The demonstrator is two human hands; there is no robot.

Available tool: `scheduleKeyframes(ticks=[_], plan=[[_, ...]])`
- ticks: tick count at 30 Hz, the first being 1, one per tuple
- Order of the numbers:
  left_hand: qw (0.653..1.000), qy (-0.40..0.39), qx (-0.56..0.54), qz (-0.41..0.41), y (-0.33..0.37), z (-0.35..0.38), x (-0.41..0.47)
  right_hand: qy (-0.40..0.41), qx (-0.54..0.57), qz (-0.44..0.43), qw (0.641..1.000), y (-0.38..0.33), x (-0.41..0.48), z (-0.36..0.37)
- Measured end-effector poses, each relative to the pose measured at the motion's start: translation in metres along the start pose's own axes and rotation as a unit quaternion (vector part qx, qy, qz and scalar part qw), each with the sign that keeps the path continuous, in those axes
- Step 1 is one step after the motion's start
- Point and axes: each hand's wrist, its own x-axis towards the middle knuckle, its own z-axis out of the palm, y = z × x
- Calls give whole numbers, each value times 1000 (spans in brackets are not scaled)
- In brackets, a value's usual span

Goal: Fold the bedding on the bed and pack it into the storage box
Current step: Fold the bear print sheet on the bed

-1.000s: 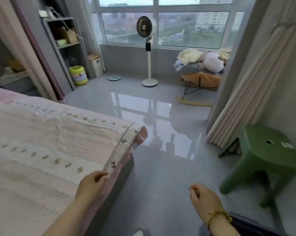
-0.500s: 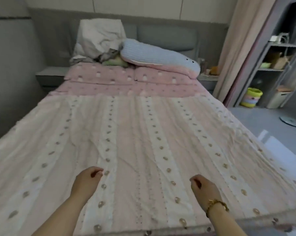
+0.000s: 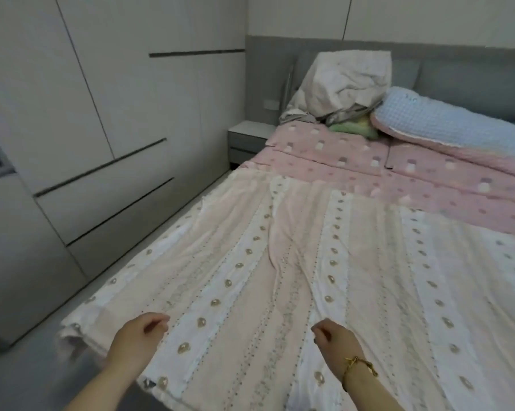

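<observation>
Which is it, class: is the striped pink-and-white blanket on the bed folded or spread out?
Spread out. The striped blanket lies flat across the bed, its stripes running unbroken, with only one wrinkle down the middle.

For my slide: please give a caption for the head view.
Left hand and right hand hover, loosely curled, over the quilt spread on the bed.

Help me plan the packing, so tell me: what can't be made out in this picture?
Storage box: nowhere in the head view, so its place is unknown.
Striped blanket: its right side is cut off by the picture's right edge and its near edge by the bottom edge.
Green item: mostly hidden under the crumpled white bedding and beside the blue quilt, so what it is stays unclear.
</observation>
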Motion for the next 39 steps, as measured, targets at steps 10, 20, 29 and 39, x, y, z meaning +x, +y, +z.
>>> scheduleKeyframes(ticks=[10, 20, 29, 39], plan=[[985, 134, -73, -79, -106, -100, 65, -40, -57, -82, 994, -143, 81, 85], [993, 103, -47, -12, -205, -300, 268, 22, 16, 11, 1000, -359, 157, 228], [995, -65, -37, 72, -180, -300, 433, 110, 84, 159, 978, -397, 229, 255], [985, -147, -38, 77, -103, -270, 644, 75, 193, 251, 946, -491, 385, 275]])
